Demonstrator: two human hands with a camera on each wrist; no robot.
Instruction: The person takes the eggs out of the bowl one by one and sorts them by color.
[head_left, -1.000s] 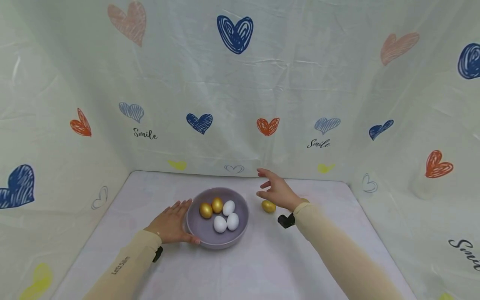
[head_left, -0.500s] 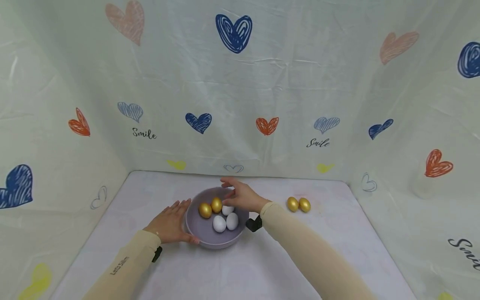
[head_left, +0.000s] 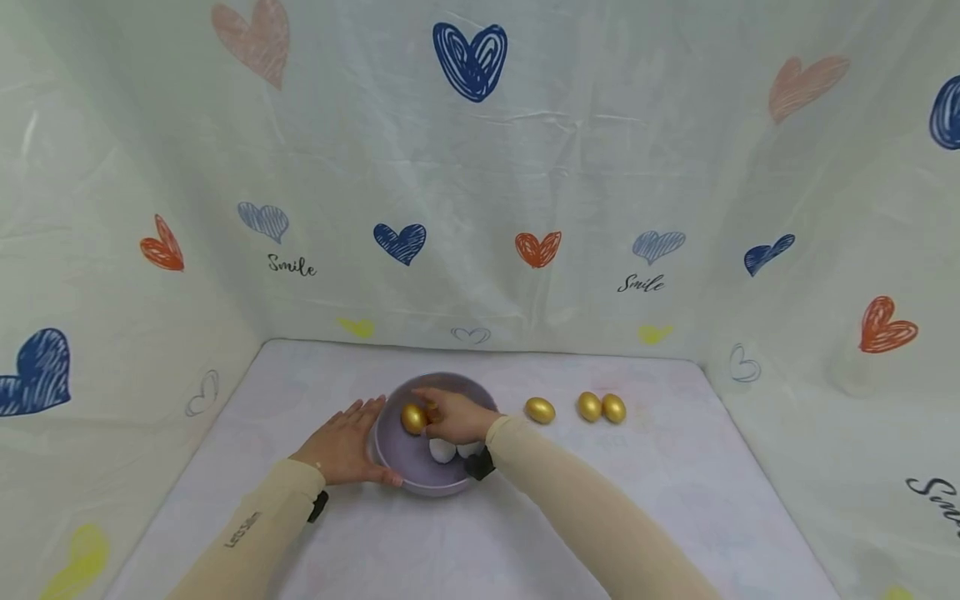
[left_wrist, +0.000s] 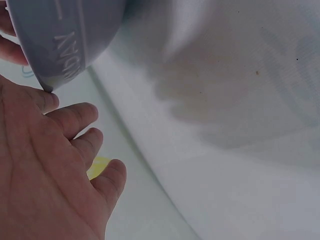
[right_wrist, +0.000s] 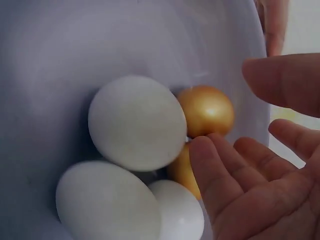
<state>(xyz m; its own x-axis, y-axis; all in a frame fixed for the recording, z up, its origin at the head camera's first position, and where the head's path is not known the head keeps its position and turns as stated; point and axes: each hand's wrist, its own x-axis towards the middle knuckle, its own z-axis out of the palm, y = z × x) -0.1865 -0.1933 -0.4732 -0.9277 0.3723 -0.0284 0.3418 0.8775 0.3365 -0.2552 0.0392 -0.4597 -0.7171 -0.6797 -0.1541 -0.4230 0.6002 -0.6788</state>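
Observation:
In the head view, a mauve bowl holds gold and white eggs. My left hand rests against the bowl's left side, thumb near its front rim. The left wrist view has those fingers spread, with a fingertip touching the bowl. My right hand reaches inside, above the eggs. By the right wrist view, a gold egg lies between its parted thumb and fingertips, not gripped; a second gold egg is partly covered by a finger. Three white eggs lie beside them. In the head view one is hidden.
On the table right of the bowl lie three gold eggs: one by itself, and a touching pair, a left egg and a right egg. Heart-printed white sheeting encloses the table's back and sides.
My right hand has moved left from above the table, past the rim and down into the bowl. The table's three gold eggs now show clear of that arm. My left hand stays put.

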